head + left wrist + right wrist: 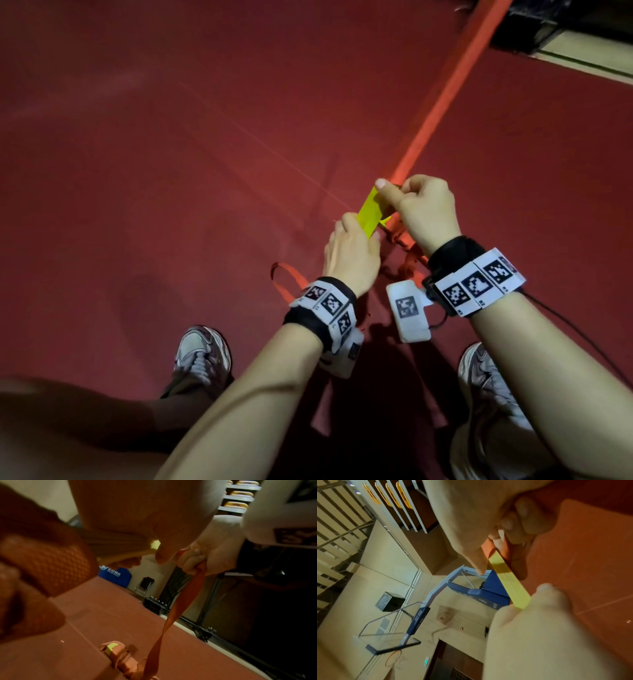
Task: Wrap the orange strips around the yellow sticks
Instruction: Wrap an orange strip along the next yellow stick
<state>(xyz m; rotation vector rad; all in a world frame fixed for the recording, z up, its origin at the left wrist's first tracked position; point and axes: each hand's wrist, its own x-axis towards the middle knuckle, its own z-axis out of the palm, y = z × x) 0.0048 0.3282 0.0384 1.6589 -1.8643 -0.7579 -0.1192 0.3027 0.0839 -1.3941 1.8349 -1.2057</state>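
A bundle of yellow sticks (371, 214) is held low over the red floor between both hands. My left hand (352, 240) grips its near end. At the far end my right hand (407, 195) pinches the orange strip (445, 96) against the sticks; from there the strip runs taut to the upper right. In the right wrist view the yellow sticks (510, 580) show orange strip (488, 547) bunched at my right fingers (522, 520). In the left wrist view the strip (180, 601) drops twisted to the floor beside another yellow stick bundle (116, 651), wrapped in orange.
Loose loops of orange strip (284, 277) lie on the red floor (171, 171) under my wrists. My two shoes (202, 353) (486, 373) stand close below. A black frame (524, 31) sits at the floor's far right edge. A blue hoop stand (479, 596) is farther off.
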